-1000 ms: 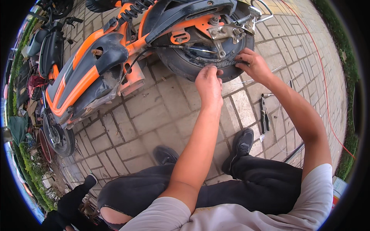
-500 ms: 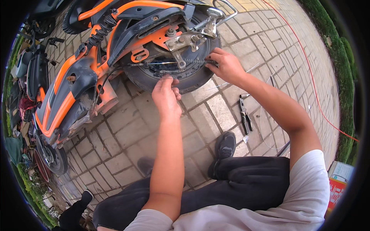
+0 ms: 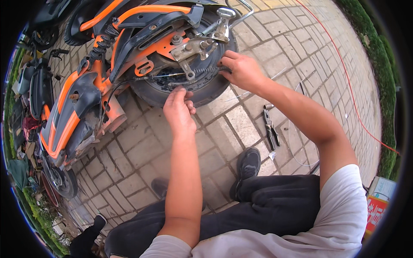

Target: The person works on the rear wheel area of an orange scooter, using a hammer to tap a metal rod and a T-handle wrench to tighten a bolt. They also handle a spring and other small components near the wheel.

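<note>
My right hand pinches the end of a dark spring-covered cable at the orange and black scooter's rear wheel. The cable runs past a metal bracket below the orange swingarm. Just below and left of that bracket, my left hand is raised beside the tyre, fingers loosely curved and slightly apart, with nothing visible in them. Pliers and a metal socket-like piece lie on the pavers right of the wheel, with thin wires around them.
A red hose runs along the right toward a hedge. Another scooter and clutter stand at the left. Another person's dark leg is at lower left. A box sits at right; my shoe is below the pliers.
My left hand has let go of the spring-covered cable and dropped slightly, its fingers loosening. My right hand still grips it. The whole scene has shifted left as the camera moved.
</note>
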Demonstrator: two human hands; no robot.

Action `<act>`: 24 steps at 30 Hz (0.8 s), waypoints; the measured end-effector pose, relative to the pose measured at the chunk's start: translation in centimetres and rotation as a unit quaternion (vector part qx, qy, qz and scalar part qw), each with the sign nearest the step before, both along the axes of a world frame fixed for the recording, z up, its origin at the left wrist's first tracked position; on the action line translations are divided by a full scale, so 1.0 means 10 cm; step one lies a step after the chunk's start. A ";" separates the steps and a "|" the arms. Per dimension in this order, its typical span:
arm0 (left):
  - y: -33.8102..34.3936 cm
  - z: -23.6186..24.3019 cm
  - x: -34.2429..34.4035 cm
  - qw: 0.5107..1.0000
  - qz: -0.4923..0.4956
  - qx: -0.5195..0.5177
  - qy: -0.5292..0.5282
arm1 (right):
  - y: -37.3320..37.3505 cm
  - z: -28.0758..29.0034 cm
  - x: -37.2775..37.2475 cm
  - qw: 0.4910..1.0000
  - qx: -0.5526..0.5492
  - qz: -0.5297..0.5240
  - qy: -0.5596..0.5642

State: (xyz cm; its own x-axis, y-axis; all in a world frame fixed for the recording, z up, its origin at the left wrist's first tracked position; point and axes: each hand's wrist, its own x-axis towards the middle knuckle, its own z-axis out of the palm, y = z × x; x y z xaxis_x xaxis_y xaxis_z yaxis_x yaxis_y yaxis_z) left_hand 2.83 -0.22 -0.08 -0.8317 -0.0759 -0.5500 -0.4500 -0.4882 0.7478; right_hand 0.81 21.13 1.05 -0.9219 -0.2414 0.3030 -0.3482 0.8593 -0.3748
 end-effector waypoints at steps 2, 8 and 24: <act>0.01 0.00 -0.01 1.000 -0.001 0.001 0.001 | 0.00 0.00 0.00 1.000 0.011 0.000 -0.002; 0.02 0.01 -0.01 1.000 -0.004 0.003 0.008 | -0.02 0.01 -0.04 0.999 0.013 0.030 0.038; -0.04 0.12 0.00 0.998 -0.049 0.041 -0.009 | -0.52 0.21 0.33 0.839 -0.333 -0.029 -0.430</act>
State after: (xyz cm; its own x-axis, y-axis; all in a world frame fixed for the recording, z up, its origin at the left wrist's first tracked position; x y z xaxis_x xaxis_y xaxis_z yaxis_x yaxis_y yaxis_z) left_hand 2.84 -0.58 1.10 -0.8226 0.0516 -0.5662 -0.5122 -0.4996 0.6986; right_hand 4.15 15.98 3.15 -0.8728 -0.2305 -0.4303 0.3318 0.3663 -0.8693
